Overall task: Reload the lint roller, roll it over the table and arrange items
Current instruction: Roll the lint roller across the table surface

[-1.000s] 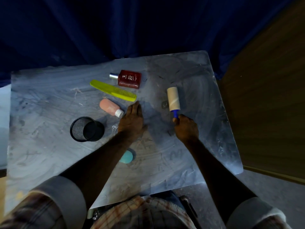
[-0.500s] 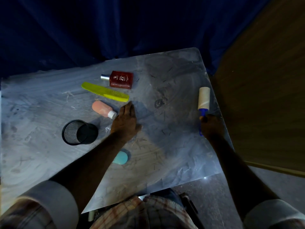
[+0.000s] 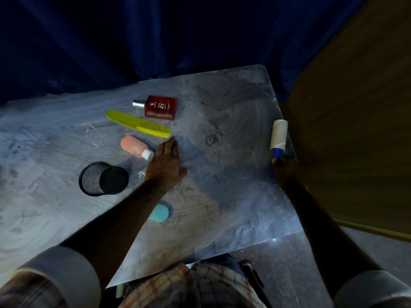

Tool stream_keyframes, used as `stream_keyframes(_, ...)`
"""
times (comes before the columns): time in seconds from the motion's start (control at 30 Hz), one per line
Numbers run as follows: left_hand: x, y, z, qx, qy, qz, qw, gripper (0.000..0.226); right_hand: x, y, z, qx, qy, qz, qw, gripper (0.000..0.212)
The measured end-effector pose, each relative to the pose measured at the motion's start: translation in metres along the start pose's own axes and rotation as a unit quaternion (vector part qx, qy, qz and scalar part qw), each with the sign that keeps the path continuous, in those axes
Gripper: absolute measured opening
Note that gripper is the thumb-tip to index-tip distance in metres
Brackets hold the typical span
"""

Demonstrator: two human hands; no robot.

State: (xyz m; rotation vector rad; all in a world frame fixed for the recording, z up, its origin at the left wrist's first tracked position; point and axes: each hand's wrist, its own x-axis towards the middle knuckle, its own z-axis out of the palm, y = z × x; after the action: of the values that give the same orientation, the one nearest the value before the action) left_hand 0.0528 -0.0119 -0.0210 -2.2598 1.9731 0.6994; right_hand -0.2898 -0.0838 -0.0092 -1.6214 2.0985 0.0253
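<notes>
My right hand point(image 3: 285, 172) grips the blue handle of the lint roller point(image 3: 279, 135), whose pale roll lies at the table's right edge. My left hand point(image 3: 166, 163) rests flat on the grey table point(image 3: 233, 196), fingers straight, near the middle. Just left of its fingers lies a pink bottle with a white cap point(image 3: 136, 147). A yellow comb point(image 3: 139, 123) and a red perfume bottle point(image 3: 160, 106) lie farther back. A black mesh cup point(image 3: 102, 178) lies on its side at the left. A teal object point(image 3: 159, 213) shows beside my left forearm.
A dark blue curtain point(image 3: 155, 41) hangs behind the table. A brown wooden panel point(image 3: 355, 130) stands close to the right edge, beside the roller. Dark floor point(image 3: 300, 274) shows below the table's front right corner.
My right hand has carried the lint roller from the table's middle out to its right edge. My left hand has stayed flat in place.
</notes>
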Motion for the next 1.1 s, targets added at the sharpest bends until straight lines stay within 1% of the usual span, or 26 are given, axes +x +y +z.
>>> stream_keyframes(0.07, 0.000, -0.001, 0.000, -0.003, 0.001, 0.002, 1.000, 0.107, -0.005, -0.007, 0.002, -0.032, 0.001, -0.033, 0.999, 0.038)
stream_keyframes(0.13, 0.000, -0.001, -0.001, -0.002, -0.002, 0.002, 1.000, 0.107, -0.011, -0.018, 0.005, -0.045, 0.052, -0.070, 0.995, 0.039)
stream_keyframes(0.17, 0.000, -0.001, -0.002, -0.001, -0.003, 0.002, 1.000, 0.107, -0.014, -0.024, 0.007, -0.074, 0.067, -0.109, 0.989, 0.041)
stream_keyframes(0.2, 0.000, -0.001, -0.002, 0.000, -0.003, 0.002, 1.000, 0.106, -0.016, -0.032, 0.011, -0.084, 0.051, -0.124, 0.987, 0.041)
stream_keyframes(0.27, -0.001, 0.000, -0.003, 0.000, 0.000, 0.003, 1.000, 0.106, -0.019, -0.048, 0.017, -0.081, -0.010, -0.100, 0.992, 0.039)
stream_keyframes(0.33, -0.002, 0.001, -0.004, -0.002, 0.002, 0.002, 1.000, 0.106, -0.022, -0.062, 0.026, -0.076, -0.019, -0.108, 0.991, 0.038)
stream_keyframes(0.43, -0.004, 0.001, -0.005, -0.006, 0.003, 0.003, 1.000, 0.105, -0.032, -0.082, 0.036, -0.099, -0.027, -0.135, 0.985, 0.036)
stream_keyframes(0.6, -0.006, 0.001, -0.010, -0.037, 0.007, -0.005, 0.999, 0.104, -0.051, -0.109, 0.053, -0.097, -0.064, -0.162, 0.980, 0.031)
stream_keyframes(0.87, -0.006, -0.005, -0.018, -0.082, 0.012, 0.005, 0.997, 0.108, -0.075, -0.133, 0.074, -0.113, -0.080, -0.222, 0.965, 0.033)
stream_keyframes(1.1, -0.009, -0.003, -0.022, -0.076, 0.016, 0.007, 0.997, 0.112, -0.083, -0.137, 0.080, -0.149, -0.058, -0.265, 0.951, 0.032)
